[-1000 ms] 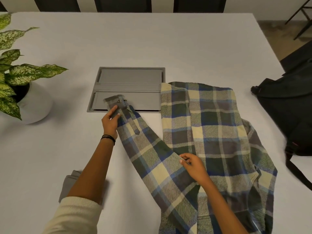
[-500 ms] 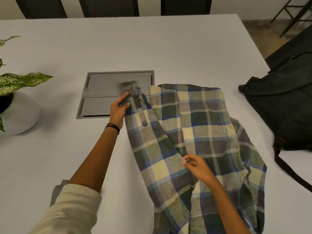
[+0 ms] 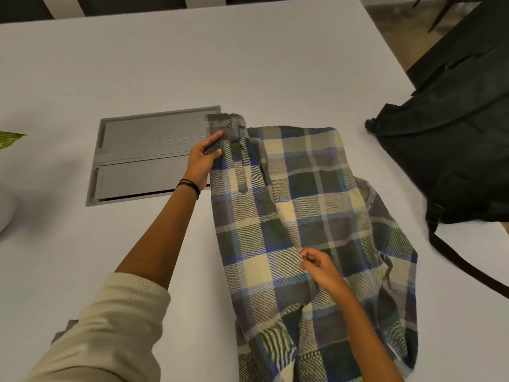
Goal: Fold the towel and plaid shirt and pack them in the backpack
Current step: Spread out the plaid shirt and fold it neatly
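The plaid shirt (image 3: 311,221), blue, green and cream, lies spread on the white table (image 3: 248,64). My left hand (image 3: 203,158) pinches the grey cuff of a sleeve that is laid along the shirt's left side. My right hand (image 3: 316,264) pinches the fabric at the sleeve's inner edge, near the shirt's middle. The black backpack (image 3: 451,150) lies at the table's right edge, a strap trailing toward me. A grey piece of cloth (image 3: 62,333), perhaps the towel, peeks out under my left sleeve at the near edge.
A grey recessed cable panel (image 3: 148,155) is set into the table left of the shirt. A potted plant's leaf (image 3: 9,139) and white pot (image 3: 4,213) show at the far left. Dark chairs stand beyond the table's far edge.
My left hand has carried the sleeve's cuff to the right and up, swinging the sleeve from a diagonal onto the shirt's body. My right hand has stayed pinching the sleeve's inner edge.
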The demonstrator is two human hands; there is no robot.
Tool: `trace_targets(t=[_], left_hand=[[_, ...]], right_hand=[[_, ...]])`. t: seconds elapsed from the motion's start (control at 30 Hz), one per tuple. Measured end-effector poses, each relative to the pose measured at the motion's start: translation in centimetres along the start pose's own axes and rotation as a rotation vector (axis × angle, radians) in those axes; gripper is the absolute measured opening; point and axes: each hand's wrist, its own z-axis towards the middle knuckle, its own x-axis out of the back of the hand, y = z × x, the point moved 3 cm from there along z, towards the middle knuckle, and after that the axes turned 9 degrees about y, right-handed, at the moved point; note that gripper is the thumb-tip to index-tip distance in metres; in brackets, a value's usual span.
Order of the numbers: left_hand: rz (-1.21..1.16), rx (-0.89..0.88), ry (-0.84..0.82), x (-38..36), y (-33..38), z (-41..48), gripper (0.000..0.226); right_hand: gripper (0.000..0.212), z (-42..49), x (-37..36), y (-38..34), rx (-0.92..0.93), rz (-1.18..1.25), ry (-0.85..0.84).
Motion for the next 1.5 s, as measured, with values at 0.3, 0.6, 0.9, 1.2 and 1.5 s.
trace_targets(t=[0.3, 0.6, 0.9, 1.2, 1.5], left_hand=[[0.078, 0.035, -0.067, -3.9, -1.4, 1.5, 0.044], [0.364, 0.074, -0.059, -3.3, -5.9, 0.1, 0.048], [0.409, 0.035, -0.03, -2.5, -7.7, -2.3, 0.048], [0.299, 0.125, -0.044, -0.9, -6.9, -5.0, 0.04], [0.281, 0.161, -0.121, 1.7, -6.8, -9.9, 0.038]], right_hand=[[0.024, 0.0, -0.3, 0.9, 0.065, 0.074, 0.09], [0.027, 0.0, -0.5, 1.8, 0.059, 0.108, 0.115], [0.024, -0.1, -0.9, 2.1, 0.062, 0.077, 0.128], [0.022, -0.6, -0.9, 2.2, 0.066, 0.051, 0.159], [0.015, -1.9, -0.7, 2.7, 0.146, -0.025, 0.242]])
